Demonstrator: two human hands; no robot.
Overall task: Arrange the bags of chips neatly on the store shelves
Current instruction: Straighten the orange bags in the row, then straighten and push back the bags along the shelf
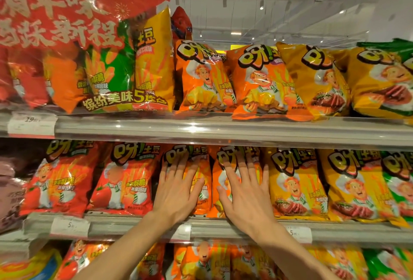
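Two orange chip bags stand side by side in the middle of the middle shelf point(138, 227), and the person has a palm flat on each. The left hand point(178, 192) lies on the left orange bag point(201, 181) with its fingers straight and slightly spread, fingertips up near the printed logo; nothing is gripped, only pressed. The right hand point(245, 194) lies the same way on the right orange bag point(220, 181), fingers straight and fanned, thumb out to the left, holding nothing. Both bags stand upright, touching each other. To their left stand two red bags point(120, 181), and to their right two yellow bags point(292, 183), then a green bag point(400, 181) at the frame's edge. White price tags point(70, 226) hang on the shelf's front rail. On the upper shelf point(201, 127) a big clear multipack point(89, 56) with a red banner sits at the left, with orange and yellow single bags leaning beside it. More bags of the same colours show on the lowest shelf, partly hidden behind the forearms.
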